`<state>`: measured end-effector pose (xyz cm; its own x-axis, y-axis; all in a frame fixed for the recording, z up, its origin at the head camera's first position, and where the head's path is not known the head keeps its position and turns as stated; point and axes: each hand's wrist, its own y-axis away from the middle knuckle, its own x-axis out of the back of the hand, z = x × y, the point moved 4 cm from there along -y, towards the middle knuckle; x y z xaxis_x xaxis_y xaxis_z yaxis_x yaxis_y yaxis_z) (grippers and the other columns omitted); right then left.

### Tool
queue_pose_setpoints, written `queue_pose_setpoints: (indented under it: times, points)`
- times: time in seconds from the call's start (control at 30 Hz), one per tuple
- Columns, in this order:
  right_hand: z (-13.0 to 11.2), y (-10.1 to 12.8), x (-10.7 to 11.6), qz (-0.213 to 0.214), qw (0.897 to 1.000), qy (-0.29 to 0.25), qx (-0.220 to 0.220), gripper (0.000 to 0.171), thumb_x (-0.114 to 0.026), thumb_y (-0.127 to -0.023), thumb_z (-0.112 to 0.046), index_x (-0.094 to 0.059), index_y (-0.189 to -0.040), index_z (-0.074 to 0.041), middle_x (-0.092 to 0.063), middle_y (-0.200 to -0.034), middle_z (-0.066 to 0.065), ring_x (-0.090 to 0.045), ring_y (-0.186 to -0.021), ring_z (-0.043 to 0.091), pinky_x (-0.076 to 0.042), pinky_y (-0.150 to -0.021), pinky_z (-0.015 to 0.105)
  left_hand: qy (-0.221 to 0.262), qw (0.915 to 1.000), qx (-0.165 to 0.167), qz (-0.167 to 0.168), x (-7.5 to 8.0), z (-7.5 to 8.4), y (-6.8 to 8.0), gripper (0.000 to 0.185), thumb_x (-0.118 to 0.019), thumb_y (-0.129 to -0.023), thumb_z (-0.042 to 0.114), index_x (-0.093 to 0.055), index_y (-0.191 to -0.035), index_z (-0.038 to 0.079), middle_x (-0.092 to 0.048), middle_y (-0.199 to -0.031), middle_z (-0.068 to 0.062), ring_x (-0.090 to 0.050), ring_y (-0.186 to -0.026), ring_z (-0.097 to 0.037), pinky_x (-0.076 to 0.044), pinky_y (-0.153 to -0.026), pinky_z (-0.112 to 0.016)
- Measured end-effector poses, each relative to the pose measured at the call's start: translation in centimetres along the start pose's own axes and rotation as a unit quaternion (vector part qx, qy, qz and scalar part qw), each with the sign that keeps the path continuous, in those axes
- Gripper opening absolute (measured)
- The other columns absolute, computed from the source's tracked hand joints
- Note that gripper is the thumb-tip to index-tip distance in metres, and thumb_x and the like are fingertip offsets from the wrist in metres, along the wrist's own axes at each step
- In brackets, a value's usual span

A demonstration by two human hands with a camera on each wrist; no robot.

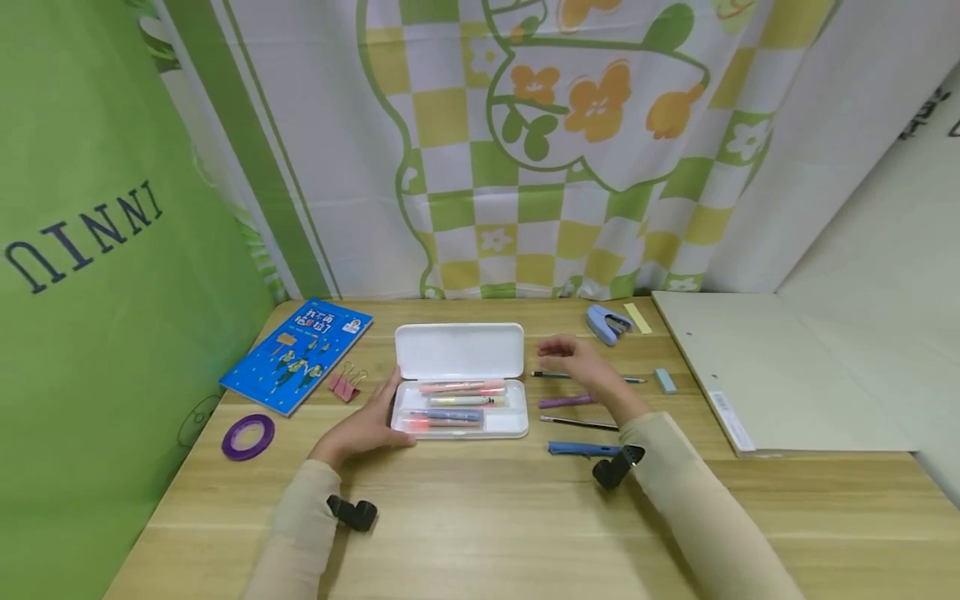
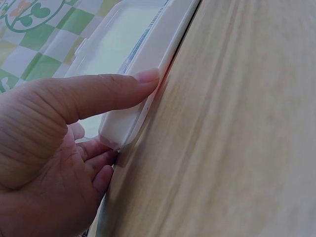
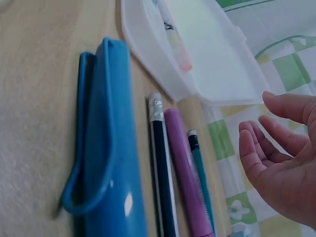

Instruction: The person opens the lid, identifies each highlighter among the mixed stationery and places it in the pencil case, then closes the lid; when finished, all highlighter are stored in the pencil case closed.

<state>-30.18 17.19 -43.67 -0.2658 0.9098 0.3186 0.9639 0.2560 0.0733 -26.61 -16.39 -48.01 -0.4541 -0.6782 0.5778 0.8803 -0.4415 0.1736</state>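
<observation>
A white pencil case (image 1: 460,435) lies on the table with its lid (image 1: 459,352) raised, and several pens (image 1: 450,415) rest inside. My left hand (image 1: 366,427) grips its left end, thumb (image 2: 116,94) along the front wall and fingers around the corner. Over the far end of a teal pencil (image 1: 551,374), right of the case, hovers my right hand (image 1: 581,364), its fingers loosely bent and holding nothing. Nearer to me lie a purple pen (image 3: 185,168), a black pencil with an eraser end (image 3: 160,158) and a blue clip pen (image 3: 116,148).
On the left are a blue book (image 1: 300,354), a pink binder clip (image 1: 344,387) and a roll of purple tape (image 1: 234,451). A lilac stapler (image 1: 602,327), a yellow strip (image 1: 637,318), a light-blue eraser (image 1: 664,381) and a large pale board (image 1: 795,375) occupy the right side. A curtain hangs behind.
</observation>
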Motion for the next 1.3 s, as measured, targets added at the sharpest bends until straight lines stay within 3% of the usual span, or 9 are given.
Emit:
queue_pose_setpoints:
  times: [0.27, 0.4, 0.53, 0.73, 0.87, 1.07, 1.2, 1.3]
  points:
    - [-0.4, -1.5, -1.3, -0.039, 0.999, -0.028, 0.024, 0.061, -0.058, -0.094, -0.013, -0.028, -0.145, 0.004, -0.039, -0.140, 0.028, -0.040, -0.128, 0.041, -0.036, -0.104, 0.048, 0.008, 0.9995, -0.030, 0.011, 0.1, 0.4, -0.2, 0.125, -0.083, -0.072, 0.018, 0.015, -0.150, 0.014, 0.001, -0.156, -0.020, -0.005, -0.142, -0.039, -0.011, -0.112, -0.055]
    - [-1.1, -1.4, -1.9, -0.043, 0.998, -0.047, 0.024, 0.058, -0.057, -0.095, -0.015, -0.031, -0.144, 0.002, -0.042, -0.138, 0.028, -0.043, -0.125, 0.040, -0.037, -0.103, 0.049, 0.012, 0.9986, -0.048, 0.016, 0.0, 0.4, -0.5, 0.127, -0.083, -0.071, 0.017, 0.017, -0.150, 0.015, -0.016, -0.152, -0.021, -0.015, -0.139, -0.039, -0.011, -0.112, -0.055]
    - [-1.5, -1.0, -2.0, -0.043, 0.997, -0.057, 0.025, 0.055, -0.056, -0.096, -0.017, -0.034, -0.141, 0.004, -0.045, -0.134, 0.029, -0.046, -0.121, 0.039, -0.038, -0.102, 0.049, 0.018, 0.9988, -0.041, 0.018, 0.0, 0.4, -0.6, 0.128, -0.084, -0.071, 0.015, 0.017, -0.149, 0.011, -0.027, -0.146, -0.022, -0.024, -0.136, -0.037, -0.011, -0.113, -0.051]
    - [-1.6, 0.2, -2.2, -0.052, 0.996, -0.068, 0.010, 0.058, -0.052, -0.097, -0.035, -0.039, -0.137, 0.004, -0.046, -0.133, 0.025, -0.047, -0.122, 0.041, -0.036, -0.104, 0.048, 0.013, 0.9996, -0.017, 0.019, 0.1, 0.4, -0.1, 0.129, -0.083, -0.071, 0.016, 0.021, -0.146, 0.004, -0.024, -0.148, -0.025, -0.023, -0.137, -0.039, -0.011, -0.113, -0.052]
    - [-1.4, 1.3, -2.8, -0.057, 0.996, -0.070, -0.007, 0.055, -0.053, -0.095, -0.042, -0.050, -0.128, 0.002, -0.051, -0.130, 0.020, -0.046, -0.124, 0.038, -0.036, -0.104, 0.047, 0.009, 0.9997, -0.007, 0.020, 0.1, 0.5, 0.2, 0.127, -0.083, -0.072, 0.019, 0.017, -0.147, 0.003, -0.017, -0.150, -0.027, -0.021, -0.137, -0.041, -0.011, -0.113, -0.053]
    - [-1.0, 2.5, -3.8, -0.092, 0.995, -0.012, 0.018, 0.039, -0.062, -0.092, -0.025, -0.057, -0.124, -0.001, -0.047, -0.139, 0.018, -0.040, -0.130, 0.036, -0.038, -0.102, 0.050, -0.002, 0.9999, 0.017, 0.002, 0.5, 0.2, 0.7, 0.127, -0.081, -0.073, 0.036, 0.016, -0.149, 0.007, -0.005, -0.154, -0.026, -0.019, -0.138, -0.041, -0.014, -0.112, -0.055]
    - [-0.9, 2.9, -4.3, -0.128, 0.989, 0.060, 0.049, 0.055, -0.067, -0.089, -0.018, -0.046, -0.136, 0.003, -0.035, -0.146, 0.023, -0.026, -0.137, 0.040, -0.027, -0.108, 0.053, -0.010, 0.9996, 0.021, -0.019, 0.8, 0.2, 1.0, 0.111, -0.072, -0.081, 0.042, 0.007, -0.152, 0.009, -0.003, -0.156, -0.021, -0.011, -0.141, -0.040, -0.013, -0.111, -0.057]
    - [-0.8, 3.0, -4.6, -0.145, 0.982, 0.107, 0.056, 0.069, -0.069, -0.087, -0.017, -0.035, -0.141, 0.007, -0.028, -0.148, 0.026, -0.023, -0.137, 0.043, -0.026, -0.108, 0.055, -0.023, 0.9991, 0.020, -0.028, 1.0, 0.3, 1.1, 0.098, -0.063, -0.086, 0.048, 0.000, -0.153, 0.011, -0.002, -0.158, -0.017, -0.005, -0.143, -0.038, -0.012, -0.112, -0.057]
